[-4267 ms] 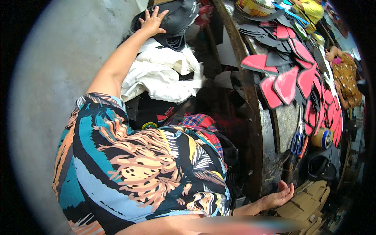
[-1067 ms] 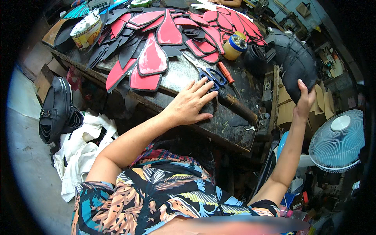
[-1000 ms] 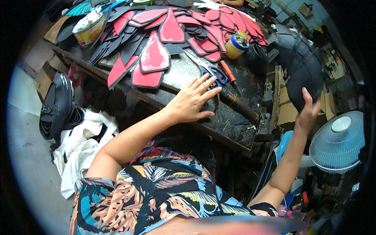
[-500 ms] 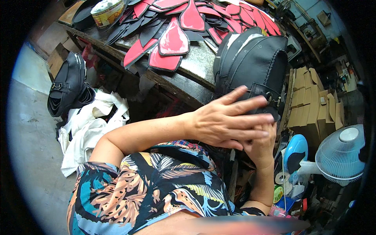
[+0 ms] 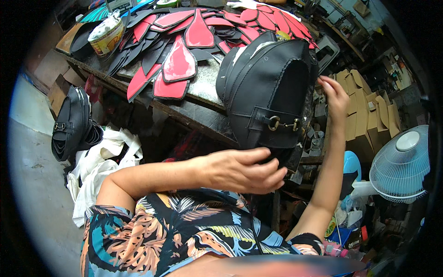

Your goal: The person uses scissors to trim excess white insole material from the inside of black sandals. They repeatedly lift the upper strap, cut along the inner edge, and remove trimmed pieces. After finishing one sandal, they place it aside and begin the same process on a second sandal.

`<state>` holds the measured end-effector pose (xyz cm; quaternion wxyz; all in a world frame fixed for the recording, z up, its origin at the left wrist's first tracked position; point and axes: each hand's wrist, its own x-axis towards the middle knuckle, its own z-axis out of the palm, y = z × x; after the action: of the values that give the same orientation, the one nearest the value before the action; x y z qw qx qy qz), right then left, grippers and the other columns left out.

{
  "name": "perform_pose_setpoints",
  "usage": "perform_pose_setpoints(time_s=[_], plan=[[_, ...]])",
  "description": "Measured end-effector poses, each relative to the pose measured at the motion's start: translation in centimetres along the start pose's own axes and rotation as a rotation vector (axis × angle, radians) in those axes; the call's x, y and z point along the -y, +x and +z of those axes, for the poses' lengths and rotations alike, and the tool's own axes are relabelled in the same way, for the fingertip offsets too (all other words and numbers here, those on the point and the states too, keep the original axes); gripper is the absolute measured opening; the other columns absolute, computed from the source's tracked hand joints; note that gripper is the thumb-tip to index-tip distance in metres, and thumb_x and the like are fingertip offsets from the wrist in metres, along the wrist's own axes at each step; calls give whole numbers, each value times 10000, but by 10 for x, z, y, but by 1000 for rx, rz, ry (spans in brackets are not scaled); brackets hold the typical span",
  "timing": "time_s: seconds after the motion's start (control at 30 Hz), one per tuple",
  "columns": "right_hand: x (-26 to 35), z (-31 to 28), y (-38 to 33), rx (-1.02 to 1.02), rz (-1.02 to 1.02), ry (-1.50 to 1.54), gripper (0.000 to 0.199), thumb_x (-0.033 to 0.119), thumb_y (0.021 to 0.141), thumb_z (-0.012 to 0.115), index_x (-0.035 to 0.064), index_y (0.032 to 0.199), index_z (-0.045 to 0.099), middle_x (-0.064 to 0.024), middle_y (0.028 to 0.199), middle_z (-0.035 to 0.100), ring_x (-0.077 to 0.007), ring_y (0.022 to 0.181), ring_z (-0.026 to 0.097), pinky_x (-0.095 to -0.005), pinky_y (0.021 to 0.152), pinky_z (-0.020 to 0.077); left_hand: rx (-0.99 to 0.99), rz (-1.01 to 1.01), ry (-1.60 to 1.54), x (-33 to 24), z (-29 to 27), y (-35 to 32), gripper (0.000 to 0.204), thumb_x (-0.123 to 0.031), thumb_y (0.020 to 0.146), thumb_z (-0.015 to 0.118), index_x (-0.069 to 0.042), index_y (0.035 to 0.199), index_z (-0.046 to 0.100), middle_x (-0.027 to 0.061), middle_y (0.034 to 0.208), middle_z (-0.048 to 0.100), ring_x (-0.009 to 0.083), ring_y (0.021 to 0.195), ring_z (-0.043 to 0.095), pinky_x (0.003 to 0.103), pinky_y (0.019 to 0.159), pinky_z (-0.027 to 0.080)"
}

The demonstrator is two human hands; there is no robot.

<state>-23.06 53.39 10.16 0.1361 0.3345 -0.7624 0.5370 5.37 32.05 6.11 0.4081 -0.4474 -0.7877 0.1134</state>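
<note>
A stack of black leather loafer uppers lies at the right end of the worktable, the top one carrying a strap with a metal bit. My left hand is just below the strap end of the stack, fingers loosely bent and apart, with nothing visible in them. On the far right side of the stack is my right hand, its fingers stretched toward the stack's edge. Whether those fingertips touch the leather I cannot tell. Red teardrop-shaped pieces with black rims are spread left of the uppers.
The worktable edge runs in front of me. A tub stands at the table's far left. More black uppers and white cloth are at my left. Cardboard boxes and a fan stand at right.
My hands were close together over the strap end of the uppers. The left has drawn back toward me; the right has moved away along the stack's right side. The view has shifted.
</note>
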Motion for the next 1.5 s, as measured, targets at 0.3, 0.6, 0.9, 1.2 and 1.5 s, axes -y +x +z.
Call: perform_pose_setpoints(time_s=[0.3,0.6,0.9,1.2,1.5], plan=[[-85,80,100,146,99,-948,421,286,983,465,125,1355,575,-192,1177,696,-387,1114,651,-502,995,441,120,-286,-206,-14,14,4,530,-279,800,711,-69,1268,577,102,1288,548,195,1046,580,296,916,461],[-36,6,39,-271,-53,-357,343,286,927,702,-28,1063,682,-173,909,713,-234,841,661,-360,785,506,-75,-406,-183,18,20,4,375,-273,791,732,-263,1162,677,29,1517,469,275,1432,400,628,1158,256],[140,-35,-147,-463,-156,-530,490,379,889,758,-41,1134,693,-139,954,749,-190,785,702,-310,713,555,-104,-792,-355,65,35,-9,526,-271,790,695,-295,1311,629,84,1560,407,400,1454,316,654,1118,280],[134,62,-203,149,-516,-605,413,324,783,827,0,977,659,-192,1095,650,-398,1023,626,-471,854,546,-207,-785,-689,78,44,-33,543,-320,968,449,-81,1450,524,183,1600,350,324,1521,241,525,1221,89],[139,85,-178,271,-589,-679,327,192,730,776,47,1014,703,-136,1121,652,-340,1051,610,-458,904,523,-614,-554,-550,35,-9,-6,312,-41,869,604,-42,1180,586,119,1189,607,277,1155,594,366,1008,478]])
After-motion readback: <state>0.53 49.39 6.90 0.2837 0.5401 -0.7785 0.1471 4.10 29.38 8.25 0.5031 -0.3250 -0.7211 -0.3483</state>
